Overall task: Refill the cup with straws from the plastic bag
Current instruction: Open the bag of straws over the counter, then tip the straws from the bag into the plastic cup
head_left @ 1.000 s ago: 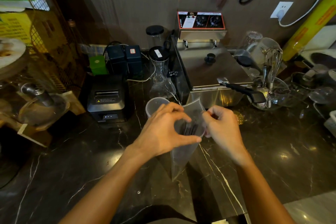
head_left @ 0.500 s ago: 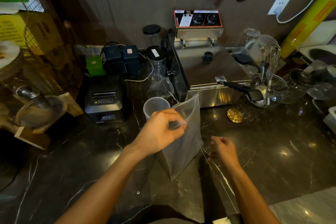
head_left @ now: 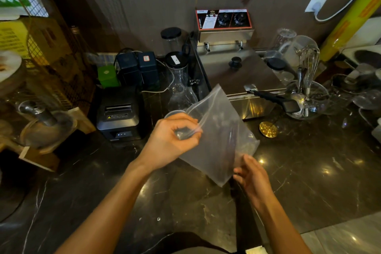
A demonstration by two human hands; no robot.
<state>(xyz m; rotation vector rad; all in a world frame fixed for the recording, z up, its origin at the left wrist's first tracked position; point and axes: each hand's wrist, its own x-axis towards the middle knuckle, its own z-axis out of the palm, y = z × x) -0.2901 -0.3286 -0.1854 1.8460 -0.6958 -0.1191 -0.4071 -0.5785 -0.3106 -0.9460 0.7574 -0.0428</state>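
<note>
My left hand pinches the top edge of a clear plastic bag, which hangs tilted above the dark marble counter. Dark straws show faintly as a streak inside it. My right hand is at the bag's lower right edge, thumb on top and fingers under it. A clear plastic cup stands just behind my left hand; only part of its rim shows, right by the bag's mouth.
Left of the cup stands a black receipt printer, behind it a glass carafe. A steel fryer fills the back centre. To the right are a gold disc and a glass bowl with a whisk.
My right hand let go of the bag's mouth, dropped away, then came up to its lower edge. The bag has swung from upright to tilted, its bottom lifted to the right.
</note>
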